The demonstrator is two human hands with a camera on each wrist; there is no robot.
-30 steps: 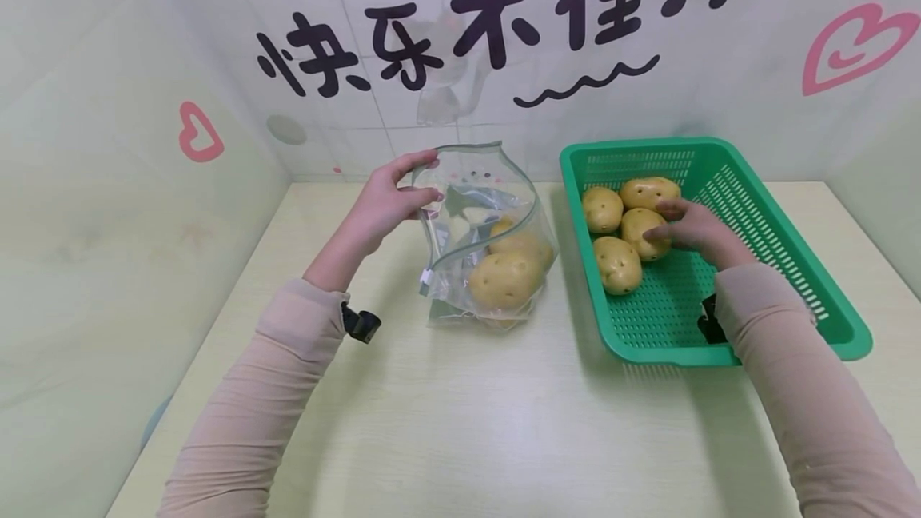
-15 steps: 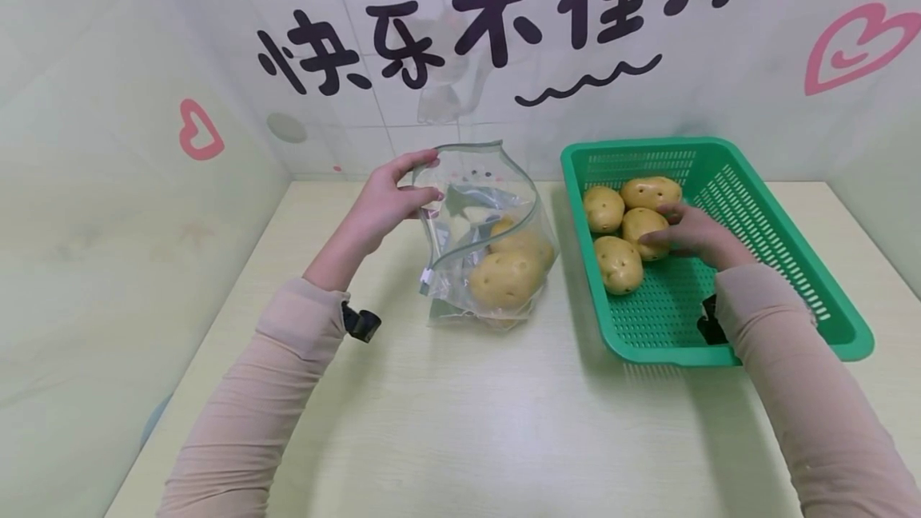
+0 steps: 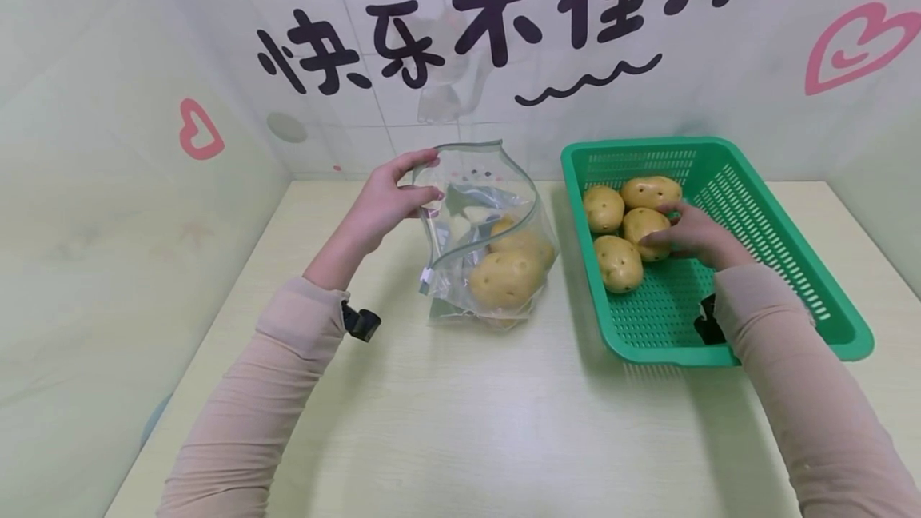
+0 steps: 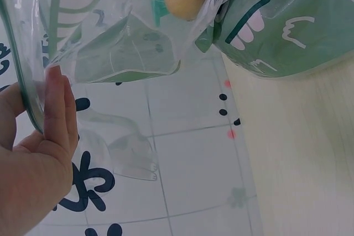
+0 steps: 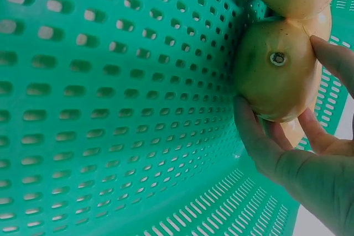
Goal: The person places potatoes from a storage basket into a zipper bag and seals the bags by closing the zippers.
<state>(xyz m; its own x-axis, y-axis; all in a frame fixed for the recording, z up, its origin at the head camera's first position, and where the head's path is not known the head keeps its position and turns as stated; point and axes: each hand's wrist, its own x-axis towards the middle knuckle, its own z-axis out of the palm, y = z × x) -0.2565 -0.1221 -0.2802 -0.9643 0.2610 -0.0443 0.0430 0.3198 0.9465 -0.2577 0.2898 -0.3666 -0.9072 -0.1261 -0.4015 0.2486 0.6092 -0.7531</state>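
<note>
My left hand (image 3: 384, 202) pinches the left side of the open mouth of a clear slider zip bag (image 3: 449, 282). In the left wrist view, the bag's green rim runs between thumb and fingers (image 4: 58, 109). Yellow potatoes (image 3: 506, 278) lie inside the bag, which stands on the table. Over in the green basket (image 3: 669, 355), my right hand (image 3: 696, 232) has its fingers and thumb around the sides of a potato (image 3: 643, 232). The right wrist view shows fingertips against that potato (image 5: 274, 75), close to the perforated wall.
Other potatoes sit against the gripped one: one at the back (image 3: 651, 191), one at the left (image 3: 603, 209) and one nearer the front (image 3: 617, 265). A printed sheet (image 3: 489, 94) forms the wall behind the pale wooden table (image 3: 468, 422). The basket stands right of the bag.
My right hand's thumb and fingers have drawn in slightly around the potato in the basket. The left hand and the zip bag keep their place.
</note>
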